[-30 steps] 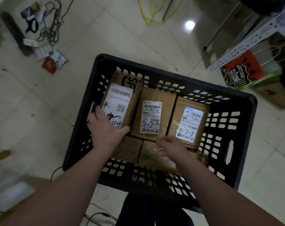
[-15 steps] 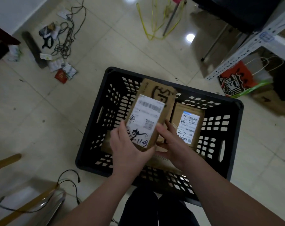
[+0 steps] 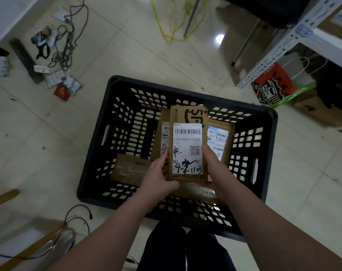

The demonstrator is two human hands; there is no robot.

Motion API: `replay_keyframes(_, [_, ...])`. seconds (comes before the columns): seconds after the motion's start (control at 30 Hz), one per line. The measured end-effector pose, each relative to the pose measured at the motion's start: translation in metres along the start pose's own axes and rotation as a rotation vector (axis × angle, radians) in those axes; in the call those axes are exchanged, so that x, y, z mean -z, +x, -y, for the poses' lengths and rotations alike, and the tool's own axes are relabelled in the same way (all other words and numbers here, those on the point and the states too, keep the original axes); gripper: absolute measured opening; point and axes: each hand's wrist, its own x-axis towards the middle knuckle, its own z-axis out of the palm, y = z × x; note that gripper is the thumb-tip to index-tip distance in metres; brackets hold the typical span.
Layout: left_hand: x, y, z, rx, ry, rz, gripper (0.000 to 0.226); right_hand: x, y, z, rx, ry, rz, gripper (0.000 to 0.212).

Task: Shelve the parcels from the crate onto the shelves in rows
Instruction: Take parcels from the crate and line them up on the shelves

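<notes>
A black slotted plastic crate [image 3: 187, 89] stands on the tiled floor in front of me. Above it I hold a brown cardboard parcel [image 3: 187, 118] with a white label and black handwriting. My left hand [image 3: 158, 178] grips its lower left edge and my right hand [image 3: 215, 169] grips its lower right edge. Inside the crate lie more labelled parcels: one [image 3: 164, 137] behind the held parcel on the left, one [image 3: 221, 139] on the right, and a taped flat one [image 3: 129, 169] at the lower left.
A white metal shelf frame [image 3: 279, 49] rises at the upper right, with an orange printed bag [image 3: 272, 87] under it. Cables and paper litter [image 3: 62, 53] lie on the floor at upper left. Yellow cord [image 3: 172, 26] lies at top centre. My dark trouser legs [image 3: 185, 249] stand below the crate.
The labelled parcel has come up out of the crate's left side and now sits centred above it. My right hand has joined my left on the parcel. The view has pulled back.
</notes>
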Motion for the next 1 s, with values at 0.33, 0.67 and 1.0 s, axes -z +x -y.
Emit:
replay_keyframes(0.33, [0.001,-0.017,-0.039,-0.008,-0.504,0.022,0.049,0.027,-0.025,0.004,0.057,0.045,0.077,0.039])
replay_keyframes(0.67, [-0.004,-0.059,-0.099,-0.182,-0.574,0.030,0.041,0.058,-0.078,0.036,0.193,0.239,0.140,0.035])
replay_keyframes(1.0, [-0.026,-0.110,-0.169,-0.403,-0.513,-0.006,0.041,0.099,-0.142,0.094,0.439,0.353,0.209,0.038])
